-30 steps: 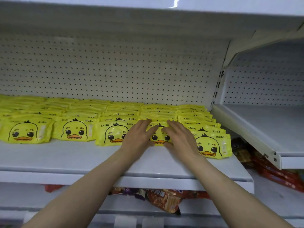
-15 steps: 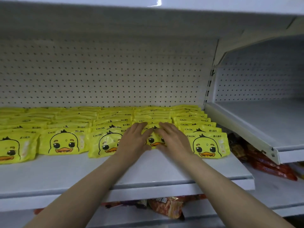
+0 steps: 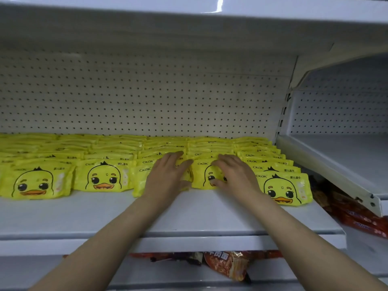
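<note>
Rows of yellow wipe packs printed with a duck face lie overlapping on a white shelf (image 3: 105,213). My left hand (image 3: 168,177) rests flat with straight fingers on one front-row pack (image 3: 142,177). My right hand (image 3: 233,175) lies on the neighbouring front pack (image 3: 201,175), fingers stretched over its top edge and thumb on its printed face. The two hands sit side by side, a small gap between them. Another duck pack (image 3: 283,190) lies just right of my right hand at the row's end.
A white pegboard (image 3: 147,91) backs the shelf and another shelf hangs close overhead. To the right is a lower white shelf (image 3: 346,160) with a metal edge. Orange snack bags (image 3: 228,263) and red packets (image 3: 357,217) lie on the levels below.
My hands have drawn slightly apart; the left one now lies more on the pack to the left. The camera has shifted, so the shelf appears lower and closer.
</note>
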`<state>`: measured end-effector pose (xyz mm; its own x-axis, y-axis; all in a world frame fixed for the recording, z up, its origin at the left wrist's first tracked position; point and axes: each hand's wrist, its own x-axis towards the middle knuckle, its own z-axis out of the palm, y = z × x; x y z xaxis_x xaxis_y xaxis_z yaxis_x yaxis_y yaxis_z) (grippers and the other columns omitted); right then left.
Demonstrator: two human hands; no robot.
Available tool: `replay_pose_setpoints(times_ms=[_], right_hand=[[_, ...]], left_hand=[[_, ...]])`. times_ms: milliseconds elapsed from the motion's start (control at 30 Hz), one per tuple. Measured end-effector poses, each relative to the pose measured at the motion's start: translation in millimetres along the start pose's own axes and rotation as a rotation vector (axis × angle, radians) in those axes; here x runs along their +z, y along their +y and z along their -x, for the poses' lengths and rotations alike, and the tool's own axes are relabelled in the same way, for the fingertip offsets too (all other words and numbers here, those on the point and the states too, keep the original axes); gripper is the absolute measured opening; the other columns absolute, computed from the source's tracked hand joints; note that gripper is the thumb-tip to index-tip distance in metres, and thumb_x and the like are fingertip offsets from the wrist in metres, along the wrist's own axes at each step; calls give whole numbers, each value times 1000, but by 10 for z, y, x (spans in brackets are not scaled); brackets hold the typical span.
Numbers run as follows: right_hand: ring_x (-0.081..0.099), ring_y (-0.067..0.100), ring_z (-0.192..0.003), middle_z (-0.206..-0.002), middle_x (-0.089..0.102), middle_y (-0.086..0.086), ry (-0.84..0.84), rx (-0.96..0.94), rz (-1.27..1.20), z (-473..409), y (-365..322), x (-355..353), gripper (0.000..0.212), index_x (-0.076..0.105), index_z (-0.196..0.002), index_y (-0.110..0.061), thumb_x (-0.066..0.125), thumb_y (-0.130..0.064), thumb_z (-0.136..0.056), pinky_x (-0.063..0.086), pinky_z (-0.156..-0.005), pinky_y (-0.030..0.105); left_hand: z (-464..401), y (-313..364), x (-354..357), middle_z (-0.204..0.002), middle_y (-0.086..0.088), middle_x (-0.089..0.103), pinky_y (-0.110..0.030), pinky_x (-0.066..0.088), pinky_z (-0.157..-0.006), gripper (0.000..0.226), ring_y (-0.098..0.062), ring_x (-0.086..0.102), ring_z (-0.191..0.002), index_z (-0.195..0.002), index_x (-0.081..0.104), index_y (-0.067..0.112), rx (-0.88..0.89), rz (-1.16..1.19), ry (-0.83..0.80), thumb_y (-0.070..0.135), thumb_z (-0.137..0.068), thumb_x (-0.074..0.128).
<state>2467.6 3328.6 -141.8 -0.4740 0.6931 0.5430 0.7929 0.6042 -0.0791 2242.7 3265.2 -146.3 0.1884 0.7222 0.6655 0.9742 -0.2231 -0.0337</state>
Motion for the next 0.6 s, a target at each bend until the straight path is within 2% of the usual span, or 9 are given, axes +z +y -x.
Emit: replay_pose_setpoints(times_ms=[133, 300, 467, 600], right_hand=[[42, 26, -136, -145, 51, 5, 8, -97, -98, -162, -437, 37, 52, 64, -127, -21, 78, -36, -79, 43, -104, 40], [32, 19, -142, -151, 44, -2, -79, -201, -146, -306, -935, 230, 55, 57, -133, -26, 75, -38, -81, 40, -108, 39], [28, 18, -144, -154, 38, -4, -91, -192, -96, -280, -1063, 342, 61, 51, -138, -26, 74, -36, -82, 38, -110, 39], [40, 24, -138, -148, 48, 1, -42, -175, -39, -250, -1136, 419, 59, 57, -130, -21, 80, -35, -76, 47, -100, 41]], left_hand=[[221, -340, -231, -122, -11, 58, -42, 51, -81, 72, -33, 53, -105, -124, 63, 24, -107, -30, -18, 40, -58, 87], [415, -528, -309, -118, -11, 57, -41, 51, -70, 75, -34, 54, -98, -120, 63, 25, -117, -2, -112, 32, -51, 91], [484, -577, -294, -128, -11, 51, -43, 52, -76, 82, -33, 50, -106, -130, 56, 24, -94, -1, -124, 22, -55, 90], [459, -664, -278, -129, -11, 49, -43, 53, -76, 85, -32, 47, -109, -132, 53, 25, -51, -6, -122, 19, -56, 90]])
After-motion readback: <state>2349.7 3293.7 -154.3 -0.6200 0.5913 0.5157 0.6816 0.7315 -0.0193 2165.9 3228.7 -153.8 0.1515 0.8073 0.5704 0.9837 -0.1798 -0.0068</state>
